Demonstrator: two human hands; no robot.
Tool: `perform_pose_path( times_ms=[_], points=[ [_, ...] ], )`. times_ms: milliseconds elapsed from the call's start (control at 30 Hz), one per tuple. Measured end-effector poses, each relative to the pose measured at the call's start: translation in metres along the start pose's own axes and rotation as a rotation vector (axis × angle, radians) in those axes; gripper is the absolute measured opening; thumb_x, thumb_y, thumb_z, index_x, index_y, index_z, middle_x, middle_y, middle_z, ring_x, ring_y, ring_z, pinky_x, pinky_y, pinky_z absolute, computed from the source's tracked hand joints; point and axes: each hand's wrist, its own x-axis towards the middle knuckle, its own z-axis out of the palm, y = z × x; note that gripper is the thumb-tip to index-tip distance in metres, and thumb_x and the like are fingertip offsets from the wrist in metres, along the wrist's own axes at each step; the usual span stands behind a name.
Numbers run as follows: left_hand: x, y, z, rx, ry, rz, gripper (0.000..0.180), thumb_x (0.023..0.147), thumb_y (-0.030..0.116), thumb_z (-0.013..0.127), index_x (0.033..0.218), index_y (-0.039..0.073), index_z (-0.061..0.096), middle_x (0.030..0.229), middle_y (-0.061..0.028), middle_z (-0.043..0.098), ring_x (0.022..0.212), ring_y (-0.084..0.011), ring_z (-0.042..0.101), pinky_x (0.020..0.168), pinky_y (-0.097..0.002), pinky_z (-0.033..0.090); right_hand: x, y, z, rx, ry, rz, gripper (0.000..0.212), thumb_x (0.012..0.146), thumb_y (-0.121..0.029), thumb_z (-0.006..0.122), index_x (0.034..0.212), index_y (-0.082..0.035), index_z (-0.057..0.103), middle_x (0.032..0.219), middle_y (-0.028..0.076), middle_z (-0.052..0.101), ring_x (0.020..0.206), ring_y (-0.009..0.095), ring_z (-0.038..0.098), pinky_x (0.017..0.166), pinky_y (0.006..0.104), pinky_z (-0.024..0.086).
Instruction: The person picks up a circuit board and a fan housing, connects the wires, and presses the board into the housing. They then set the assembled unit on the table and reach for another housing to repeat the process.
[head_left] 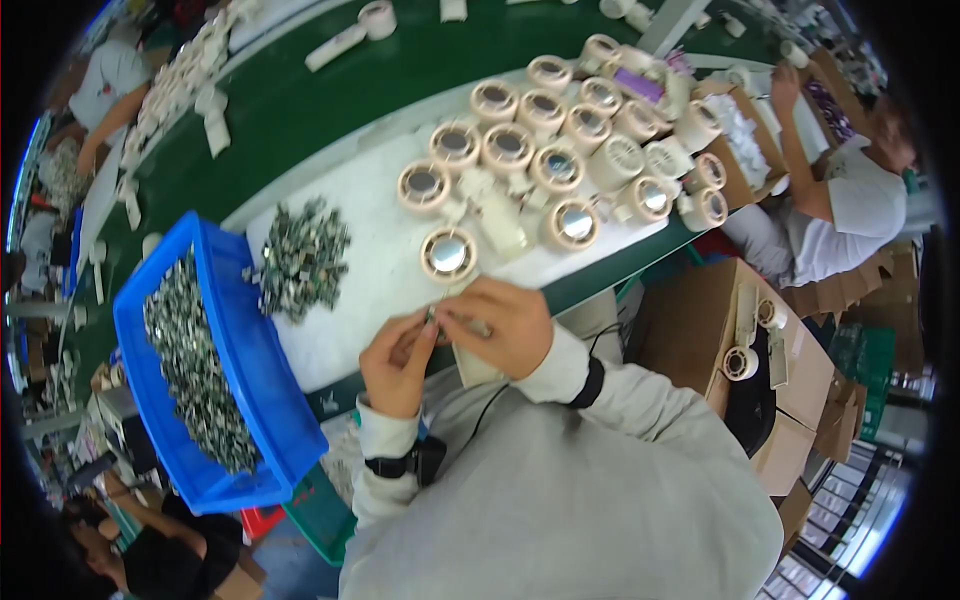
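In front of my body, my left hand (397, 362) and my right hand (508, 325) meet with fingertips pinched together. Between them shows a small green circuit board (431, 314), mostly hidden by the fingers. Under my right hand a cream plastic handle (474, 366) sticks out toward my lap; how it is held cannot be made out. Just beyond my fingers stands a cream round fan head (448, 255) with a shiny disc in its centre. To the left, a pile of small circuit boards (303, 258) lies on the white work surface (375, 290).
A blue bin (262, 370) full of small boards stands at the left. Several cream fan units (507, 148) crowd the far right. Behind runs a green conveyor (300, 120) carrying cream parts. Cardboard boxes (670, 320) and a co-worker (850, 205) are at the right.
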Motion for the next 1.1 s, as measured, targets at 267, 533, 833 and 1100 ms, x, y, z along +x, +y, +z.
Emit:
perform_pose_path(
  times_ms=[267,533,833,1100],
  points=[
    [0.002,0.01,0.024,0.076,0.186,0.091,0.024,0.098,-0.003,0.061,0.122,-0.006,0.065,0.115,-0.0129,0.067,0.102,-0.0187,0.067,0.086,-0.0298,0.057,0.005,-0.002,-0.006,-0.19,-0.019,-0.118,0.014,0.081,-0.01,0.076,0.092,-0.006,0.07,0.086,0.006,0.062,0.068,0.023,0.063,0.06,0.0343,0.054],
    [-0.001,0.011,0.026,0.32,0.202,0.24,0.022,0.097,-0.003,0.061,0.118,-0.005,0.068,0.114,-0.0152,0.067,0.1,-0.0194,0.066,0.084,-0.0294,0.056,0.004,0.001,-0.012,-0.213,-0.042,-0.197,0.012,0.081,-0.011,0.075,0.091,-0.006,0.069,0.085,0.005,0.061,0.075,0.022,0.064,0.064,0.0334,0.054],
    [-0.006,0.001,0.027,0.392,0.22,0.34,0.022,0.096,-0.004,0.063,0.117,-0.004,0.07,0.113,-0.015,0.068,0.099,-0.0196,0.067,0.083,-0.0285,0.055,0.001,0.002,-0.015,-0.168,-0.024,-0.223,0.015,0.079,-0.008,0.077,0.091,-0.005,0.068,0.083,0.008,0.059,0.073,0.025,0.061,0.063,0.0349,0.051],
    [-0.009,0.008,0.037,0.496,0.264,0.38,0.029,0.094,-0.006,0.064,0.123,-0.001,0.07,0.109,-0.0154,0.068,0.092,-0.0189,0.068,0.079,-0.0277,0.055,0.005,-0.003,-0.012,-0.025,-0.042,-0.107,0.015,0.078,0.002,0.076,0.091,-0.001,0.069,0.076,0.007,0.054,0.062,0.018,0.055,0.056,0.03,0.045]
  ],
)
